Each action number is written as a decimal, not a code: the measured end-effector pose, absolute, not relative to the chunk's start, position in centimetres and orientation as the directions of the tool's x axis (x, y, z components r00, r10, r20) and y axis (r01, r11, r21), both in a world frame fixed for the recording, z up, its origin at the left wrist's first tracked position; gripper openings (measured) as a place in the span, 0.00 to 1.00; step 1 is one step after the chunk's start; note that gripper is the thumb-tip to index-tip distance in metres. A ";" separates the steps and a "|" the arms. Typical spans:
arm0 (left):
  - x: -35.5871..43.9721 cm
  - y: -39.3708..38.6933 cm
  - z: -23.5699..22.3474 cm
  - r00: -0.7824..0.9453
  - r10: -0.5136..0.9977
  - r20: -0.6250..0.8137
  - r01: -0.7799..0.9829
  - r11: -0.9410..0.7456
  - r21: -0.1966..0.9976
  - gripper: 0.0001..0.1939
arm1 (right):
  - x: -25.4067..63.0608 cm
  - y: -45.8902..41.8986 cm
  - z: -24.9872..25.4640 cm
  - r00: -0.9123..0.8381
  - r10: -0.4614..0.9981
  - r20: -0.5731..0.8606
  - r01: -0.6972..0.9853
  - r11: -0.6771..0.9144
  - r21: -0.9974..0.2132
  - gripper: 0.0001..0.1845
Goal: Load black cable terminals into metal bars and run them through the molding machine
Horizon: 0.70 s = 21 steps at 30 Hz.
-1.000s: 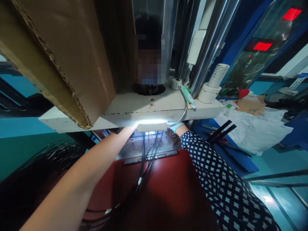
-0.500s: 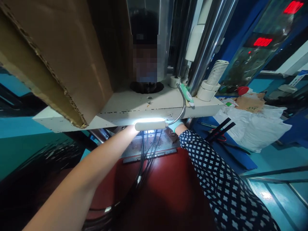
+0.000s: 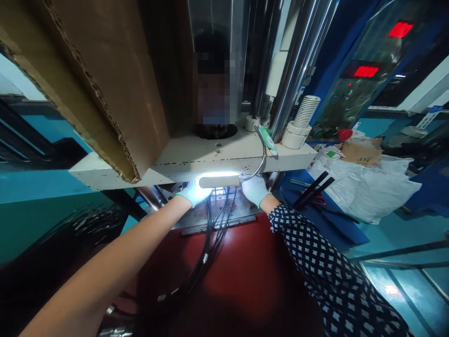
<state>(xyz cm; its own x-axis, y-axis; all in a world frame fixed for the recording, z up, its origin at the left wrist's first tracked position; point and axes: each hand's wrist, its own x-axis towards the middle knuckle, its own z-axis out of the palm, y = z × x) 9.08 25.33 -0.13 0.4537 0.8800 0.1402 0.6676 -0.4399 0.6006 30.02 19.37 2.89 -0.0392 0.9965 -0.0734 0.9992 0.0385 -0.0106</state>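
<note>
Since cords point(image 3: 209, 227) look light, bendy, pinch near tops; left hand point(image 3: 194, 193), right hand point(image 3: 255, 190) by lamp point(image 3: 219, 182), can't tell how open or what held.

They wear pale gloves point(image 3: 194, 193) with green-edged cuffs point(image 3: 260, 201) on both hands point(image 3: 254, 189) and a dark right sleeve point(image 3: 322, 257) patterned with whitish crosses, the left forearm point(image 3: 129, 250) bare.

no legible text, red displays point(image 3: 365, 71) on panel point(image 3: 351, 100) too blurred to read, dark marking point(image 3: 365, 161) on brown paper point(image 3: 356, 149) unclear
</note>
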 end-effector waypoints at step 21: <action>10.1 24.7 1.0 0.582 0.798 0.158 0.585 -0.545 0.601 0.06 | 26.9 19.4 2.7 -0.149 0.988 0.038 0.985 0.145 0.094 0.21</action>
